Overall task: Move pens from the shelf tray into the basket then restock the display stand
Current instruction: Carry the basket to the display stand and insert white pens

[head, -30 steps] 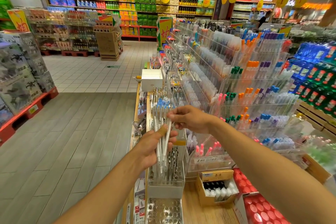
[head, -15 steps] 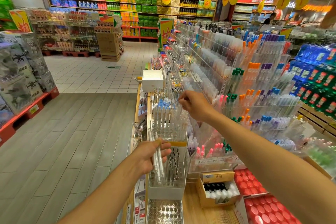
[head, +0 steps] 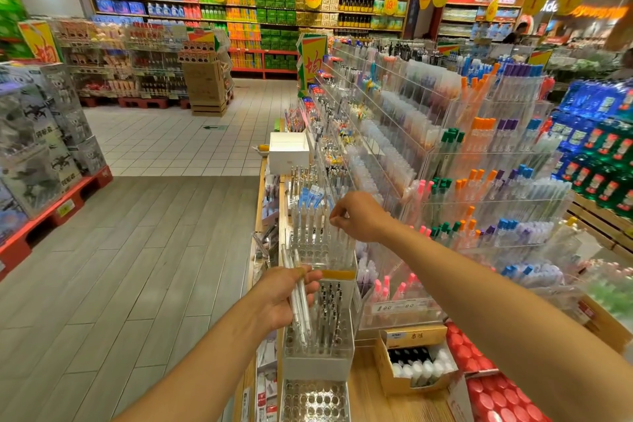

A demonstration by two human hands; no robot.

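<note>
Seating one clear pen [head: 337, 233] pinched by the right hand [head: 359, 216] into the display stand [head: 318, 250] at frame centre should be done vertically, while spare pens [head: 299, 298] are gripped by the left hand [head: 284, 298].

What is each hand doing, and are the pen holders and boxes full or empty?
Left hand: grips a bundle of white pens.
Right hand: pinches a pen top over the clear acrylic pen stand.
Clear acrylic pen stand: partly filled.
Bottom holed clear tray: empty.
Open yellow cardboard box: holds bottles.

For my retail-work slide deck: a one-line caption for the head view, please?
Left hand holds white pens while right hand pinches a pen in the clear display stand.
</note>
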